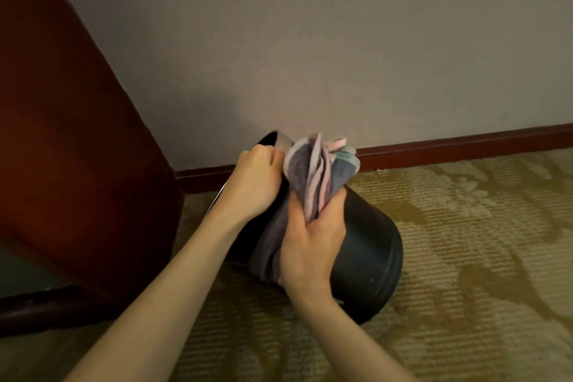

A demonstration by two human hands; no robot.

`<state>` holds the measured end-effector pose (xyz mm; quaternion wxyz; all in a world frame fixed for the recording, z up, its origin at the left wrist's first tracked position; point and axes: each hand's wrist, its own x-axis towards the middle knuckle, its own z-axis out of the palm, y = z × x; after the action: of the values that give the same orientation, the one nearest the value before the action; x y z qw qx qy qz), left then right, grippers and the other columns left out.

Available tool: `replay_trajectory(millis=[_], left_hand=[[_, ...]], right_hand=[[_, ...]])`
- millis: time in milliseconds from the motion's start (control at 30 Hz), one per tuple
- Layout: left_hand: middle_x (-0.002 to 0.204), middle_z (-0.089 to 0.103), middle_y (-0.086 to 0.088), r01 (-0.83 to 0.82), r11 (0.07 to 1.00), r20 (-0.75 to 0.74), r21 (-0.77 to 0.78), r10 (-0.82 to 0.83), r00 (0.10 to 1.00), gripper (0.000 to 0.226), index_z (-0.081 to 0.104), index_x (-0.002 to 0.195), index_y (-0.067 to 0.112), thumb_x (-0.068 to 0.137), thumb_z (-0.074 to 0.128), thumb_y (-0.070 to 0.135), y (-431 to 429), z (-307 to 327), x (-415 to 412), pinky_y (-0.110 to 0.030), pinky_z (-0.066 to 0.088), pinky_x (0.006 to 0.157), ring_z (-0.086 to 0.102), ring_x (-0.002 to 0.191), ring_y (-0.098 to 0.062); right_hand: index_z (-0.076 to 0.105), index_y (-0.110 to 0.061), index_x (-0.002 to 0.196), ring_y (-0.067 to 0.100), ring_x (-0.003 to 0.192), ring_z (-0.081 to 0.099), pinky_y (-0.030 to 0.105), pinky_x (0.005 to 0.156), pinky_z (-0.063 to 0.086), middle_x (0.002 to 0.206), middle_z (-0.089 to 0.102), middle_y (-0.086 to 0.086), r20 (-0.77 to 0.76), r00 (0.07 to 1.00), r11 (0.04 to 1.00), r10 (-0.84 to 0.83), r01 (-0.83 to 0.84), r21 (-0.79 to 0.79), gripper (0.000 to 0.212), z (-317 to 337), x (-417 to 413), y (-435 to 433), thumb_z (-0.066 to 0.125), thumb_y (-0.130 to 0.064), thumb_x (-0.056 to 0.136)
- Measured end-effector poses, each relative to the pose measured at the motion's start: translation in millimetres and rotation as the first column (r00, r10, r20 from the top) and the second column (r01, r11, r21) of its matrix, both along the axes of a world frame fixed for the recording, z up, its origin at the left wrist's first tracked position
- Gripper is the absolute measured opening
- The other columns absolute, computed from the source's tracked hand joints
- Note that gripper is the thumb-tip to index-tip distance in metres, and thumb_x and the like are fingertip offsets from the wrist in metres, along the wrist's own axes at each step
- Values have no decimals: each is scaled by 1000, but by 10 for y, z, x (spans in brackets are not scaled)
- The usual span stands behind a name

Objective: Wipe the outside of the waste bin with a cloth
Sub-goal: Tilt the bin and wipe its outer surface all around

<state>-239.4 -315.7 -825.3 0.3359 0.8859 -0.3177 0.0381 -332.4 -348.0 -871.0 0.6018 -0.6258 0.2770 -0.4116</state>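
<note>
The bin lies tipped on the carpet by the wall. The left hand grips its rim; the right hand clutches the bunched cloth against its side. The bin looks light, smooth and prone to roll: steady it at the rim. The cloth is soft.

Dim warm indoor light, soft overall focus, wide-angle bending toward the edges.

Black bin; pink-grey striped cloth; olive patterned carpet.
</note>
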Motion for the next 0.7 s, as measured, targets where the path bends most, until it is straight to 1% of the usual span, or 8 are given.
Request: replay_trajectory(millis=[33, 167, 267, 333, 400, 500, 567, 700], left_hand=[[71, 56, -14, -5, 1000, -2, -10, 5, 1000, 44, 36, 50, 14, 93, 37, 5, 6, 4, -7, -43, 30, 63, 54, 75, -42], [79, 61, -30, -32, 998, -34, -60, 30, 999, 45, 37, 50, 14, 95, 36, 9, -24, -4, -17, -47, 37, 68, 55, 80, -44], [78, 63, -30, -26, 996, -52, -88, 22, 998, 41, 47, 56, 9, 96, 39, 15, -36, -25, -51, -47, 38, 68, 57, 79, -43], [79, 65, -29, -24, 994, -57, -111, 18, 998, 39, 56, 66, -2, 97, 41, 17, -36, -53, -74, -46, 40, 69, 59, 79, -40], [78, 66, -24, -28, 992, -71, -123, 19, 997, 38, 61, 72, -3, 97, 42, 19, -29, -76, -88, -41, 42, 66, 60, 76, -36], [58, 55, -6, -16, 993, -68, -117, 8, 998, 41, 51, 59, 9, 97, 42, 21, 1, -115, -78, -29, 29, 55, 52, 58, -22], [52, 46, 1, -18, 994, -48, -111, 13, 999, 44, 42, 53, 14, 97, 42, 22, 24, -120, -69, -28, 23, 51, 46, 52, -20], [68, 57, -22, -3, 998, 33, -67, 5, 999, 44, 34, 54, 18, 97, 41, 15, 53, -96, -4, -43, 35, 64, 55, 73, -41]], right_hand=[[43, -47, 89, -1, 82, 57, 21, 73, 46, 87, 57, -20, -2, 1000, 1000, 2, -2, 7, 31, -3, 8, -4, 60, -21, 85], [44, -38, 90, 13, 84, 59, 34, 76, 46, 88, 59, -10, -52, 998, 999, -37, 38, 4, 24, 104, 120, -139, 57, -19, 84], [51, -20, 94, 25, 83, 60, 39, 77, 48, 84, 60, 0, -127, 991, 998, -49, 52, 23, 14, 246, 257, -334, 56, -19, 81], [57, -11, 98, 32, 88, 60, 38, 77, 48, 91, 64, 10, -208, 978, 999, -28, 33, 20, 22, 330, 381, -527, 59, -21, 79], [60, -7, 100, 35, 91, 61, 40, 79, 49, 99, 65, 16, -283, 959, 1000, 30, -29, 7, 29, 375, 507, -707, 62, -23, 76], [62, -4, 99, 33, 90, 63, 38, 74, 52, 99, 65, 17, -341, 931, 991, 128, -136, -1, 32, 377, 685, -879, 65, -22, 73], [62, -3, 99, 33, 88, 62, 36, 69, 50, 98, 64, 17, -373, 913, 984, 166, -180, -1, 34, 374, 789, -952, 67, -23, 72], [61, -3, 97, 28, 82, 60, 29, 61, 40, 97, 63, 16, -387, 901, 973, 197, -227, -33, 35, 307, 914, -1012, 71, -24, 70]])
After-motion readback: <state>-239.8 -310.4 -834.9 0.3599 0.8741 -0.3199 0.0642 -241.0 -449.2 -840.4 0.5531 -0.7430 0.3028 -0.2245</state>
